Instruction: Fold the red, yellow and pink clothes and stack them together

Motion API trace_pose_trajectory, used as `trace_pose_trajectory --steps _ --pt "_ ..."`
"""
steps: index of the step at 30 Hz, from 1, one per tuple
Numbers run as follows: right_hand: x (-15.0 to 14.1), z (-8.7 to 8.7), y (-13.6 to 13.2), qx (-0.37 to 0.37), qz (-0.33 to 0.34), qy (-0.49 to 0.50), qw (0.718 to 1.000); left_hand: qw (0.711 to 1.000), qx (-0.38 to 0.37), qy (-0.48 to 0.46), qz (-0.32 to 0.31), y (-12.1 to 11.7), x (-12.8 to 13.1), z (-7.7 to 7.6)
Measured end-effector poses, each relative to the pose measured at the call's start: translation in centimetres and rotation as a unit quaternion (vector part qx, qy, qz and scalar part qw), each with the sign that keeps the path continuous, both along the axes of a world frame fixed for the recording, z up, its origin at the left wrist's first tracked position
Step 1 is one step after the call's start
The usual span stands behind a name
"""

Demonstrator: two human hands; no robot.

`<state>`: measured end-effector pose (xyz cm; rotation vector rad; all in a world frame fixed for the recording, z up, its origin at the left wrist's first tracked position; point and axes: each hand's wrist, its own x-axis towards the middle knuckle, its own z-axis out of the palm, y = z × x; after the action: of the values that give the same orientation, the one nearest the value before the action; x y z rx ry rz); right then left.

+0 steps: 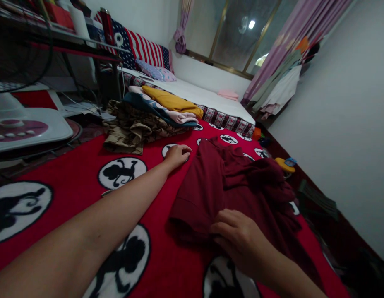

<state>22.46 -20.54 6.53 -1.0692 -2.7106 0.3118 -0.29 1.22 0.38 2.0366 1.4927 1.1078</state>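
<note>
Lying rumpled on a red blanket (74, 174), the dark red garment (223, 182) has the right hand (237, 231) at its near edge, fingers curled, can't tell if they're pinching. Left hand's (178, 156) just beside it, fingers bent, grip unclear too.

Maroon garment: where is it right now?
In the head view, the maroon garment lies right of centre on the red blanket, with the right hand at its near edge.
</note>
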Motion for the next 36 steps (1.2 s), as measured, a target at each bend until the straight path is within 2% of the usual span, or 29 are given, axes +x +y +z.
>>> trace_pose_trajectory --steps 3,5,7,9,11,15,18,23,27,32,34,36 --pt "-0.1 0.0 -0.5 -0.077 -0.009 -0.028 0.997 0.998 0.051 0.010 0.017 -0.9 1.0 1.0" --pt "0.2 0.4 0.0 -0.118 -0.027 0.000 0.993 0.993 0.114 0.025 -0.019 -2.1 2.2 2.0" --pt "1.2 0.9 1.4 -0.113 -0.069 0.046 0.990 0.982 0.154 0.040 -0.098 -3.3 3.7 2.8" --pt "2.9 1.3 3.8 -0.054 -0.127 0.104 0.985 0.974 0.158 0.060 -0.148 -4.3 4.9 3.0" --pt "4.9 1.4 6.8 0.016 -0.180 0.158 0.971 0.977 0.145 0.086 -0.127 -4.5 5.4 2.6" --pt "7.6 0.6 13.0 0.059 -0.300 0.195 0.932 0.989 0.086 0.119 0.006 -3.7 4.7 1.2" --pt "7.2 -0.4 17.1 0.074 -0.346 0.169 0.920 0.990 0.027 0.132 0.052 -3.3 3.8 1.1" --pt "4.8 -2.2 22.2 0.087 -0.386 0.118 0.911 0.990 -0.020 0.127 0.058 -3.7 3.3 1.7" --pt "4.2 -3.4 24.1 0.073 -0.451 0.027 0.889 0.988 -0.036 0.128 0.078 -3.6 3.1 1.7" --pt "4.2 -3.9 24.9 0.071 -0.494 0.002 0.867 0.979 -0.061 0.176 0.082 -3.4 3.1 1.9" --pt "4.1 -3.4 25.0 0.057 -0.486 -0.014 0.872 0.977 -0.009 0.201 0.075 -3.6 3.2 1.9" --pt "4.3 -2.3 24.6 0.043 -0.463 -0.030 0.885 0.975 0.080 0.205 0.030 -3.7 3.3 1.8"
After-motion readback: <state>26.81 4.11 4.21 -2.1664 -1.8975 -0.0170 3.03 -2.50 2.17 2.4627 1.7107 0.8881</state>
